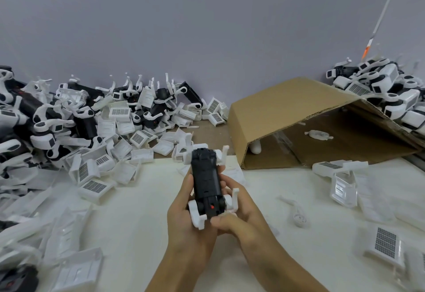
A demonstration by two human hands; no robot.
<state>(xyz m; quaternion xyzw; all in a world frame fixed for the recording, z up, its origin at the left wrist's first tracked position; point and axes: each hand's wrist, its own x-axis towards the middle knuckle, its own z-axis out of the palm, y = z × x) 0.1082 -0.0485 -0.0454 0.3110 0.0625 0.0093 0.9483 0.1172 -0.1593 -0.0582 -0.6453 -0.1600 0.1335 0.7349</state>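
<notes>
At lower centre our left hand [184, 220] and right hand [243, 218] both grip the black toy body [207, 183], whose thin white leg [196, 214] may snap if we push crookedly.

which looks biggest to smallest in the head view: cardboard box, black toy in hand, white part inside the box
1. cardboard box
2. black toy
3. white part; it lies farther from the camera, so the gap is unsure
</notes>
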